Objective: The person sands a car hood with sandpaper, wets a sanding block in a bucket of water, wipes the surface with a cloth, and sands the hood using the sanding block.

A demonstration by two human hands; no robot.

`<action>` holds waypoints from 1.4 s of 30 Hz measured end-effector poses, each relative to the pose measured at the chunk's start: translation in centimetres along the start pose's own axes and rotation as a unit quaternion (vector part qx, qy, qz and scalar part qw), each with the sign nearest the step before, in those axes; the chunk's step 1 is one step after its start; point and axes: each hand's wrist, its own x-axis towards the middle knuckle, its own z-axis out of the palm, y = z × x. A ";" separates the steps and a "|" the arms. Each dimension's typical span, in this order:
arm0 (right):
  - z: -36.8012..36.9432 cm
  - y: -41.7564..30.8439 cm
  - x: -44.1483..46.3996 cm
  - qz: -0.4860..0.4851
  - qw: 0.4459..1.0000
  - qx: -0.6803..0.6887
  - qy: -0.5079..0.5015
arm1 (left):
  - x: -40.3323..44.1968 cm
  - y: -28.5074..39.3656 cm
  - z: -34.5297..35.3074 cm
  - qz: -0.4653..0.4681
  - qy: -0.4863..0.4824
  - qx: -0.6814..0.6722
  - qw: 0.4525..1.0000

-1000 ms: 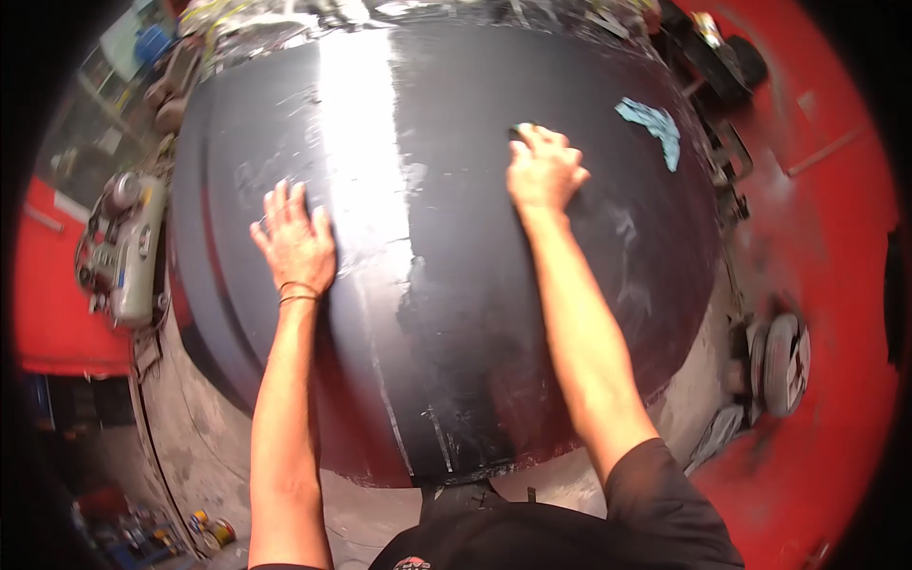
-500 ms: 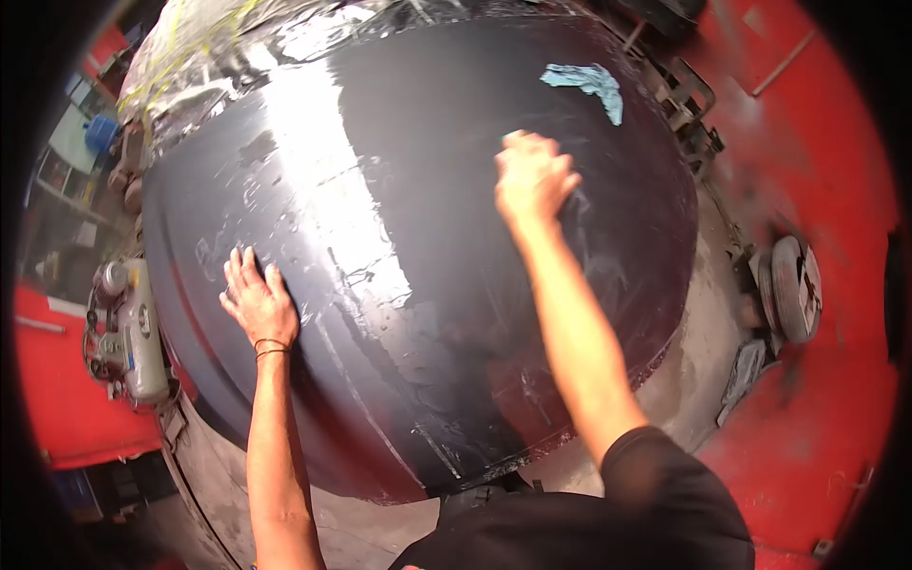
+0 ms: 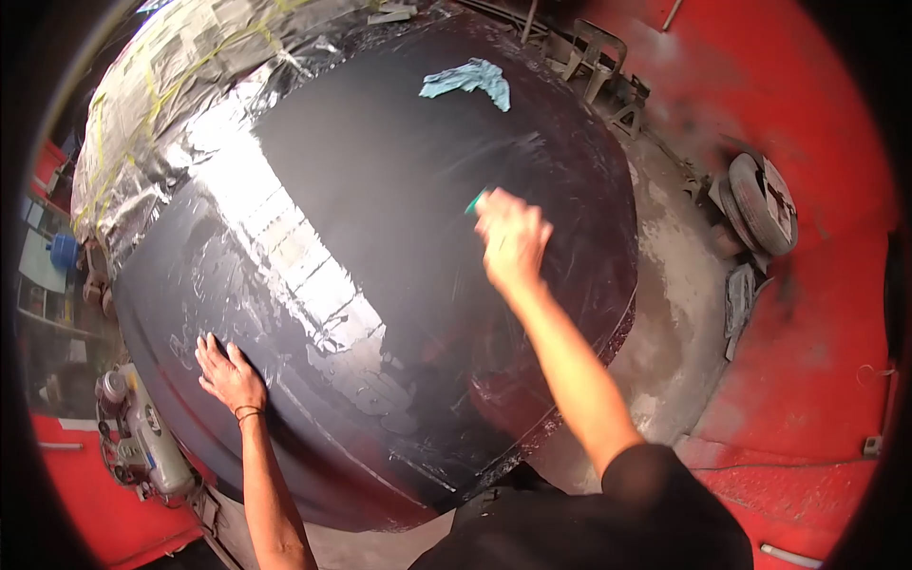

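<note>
A wide, dark car hood [image 3: 351,152] fills the middle of the head view, its surface wet and dull, with a bright reflection on the left half. My left hand [image 3: 233,376] lies flat on the hood's left side, fingers spread, holding nothing. On the right half, my right hand [image 3: 514,237] is closed and a little blurred by motion. A small green flat piece [image 3: 476,201] sticks out from under its fingers; most of it is hidden, so its kind is unclear. Beyond that hand, a crumpled light blue cloth [image 3: 470,80] lies on the hood.
Silvery masking sheet with yellow tape [image 3: 180,71] covers the car beyond the hood. An air compressor [image 3: 152,446] stands at left. Wheels [image 3: 760,204] lean by the red wall at right, with a dusty stool [image 3: 597,59] farther back.
The view has shifted, so the hood and cloth appear farther left. My right hand has moved nearer to me over the hood, and the green piece shows more. My left hand still rests flat.
</note>
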 end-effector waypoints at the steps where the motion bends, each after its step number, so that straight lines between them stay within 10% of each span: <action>1: -1.9 -1.8 -2.7 -0.030 0.998 0.060 -0.016 | 0.0 0.1 -0.1 -0.006 -0.008 0.003 1.000; 10: 2.8 4.1 5.6 0.041 0.998 0.038 0.011 | 0.1 -1.2 0.4 0.008 0.000 -0.015 1.000; 18: -4.1 -4.0 -8.5 -0.051 0.990 0.104 -0.081 | 0.1 -0.1 0.0 0.001 0.003 -0.001 1.000; 24: 3.7 -0.6 6.0 0.016 0.996 0.090 -0.020 | 0.1 -0.1 -0.2 0.000 -0.005 -0.006 1.000; 32: -3.8 -4.7 -6.6 -0.112 0.985 0.100 -0.089 | 0.0 0.4 -0.3 -0.006 -0.006 0.008 1.000; 38: 3.5 1.5 7.7 0.043 0.996 0.064 -0.038 | 0.0 0.0 -0.3 0.002 -0.005 -0.007 1.000; 42: -0.4 0.2 -4.1 -0.033 0.985 0.164 0.042 | 0.1 -0.1 0.3 0.001 0.000 0.002 1.000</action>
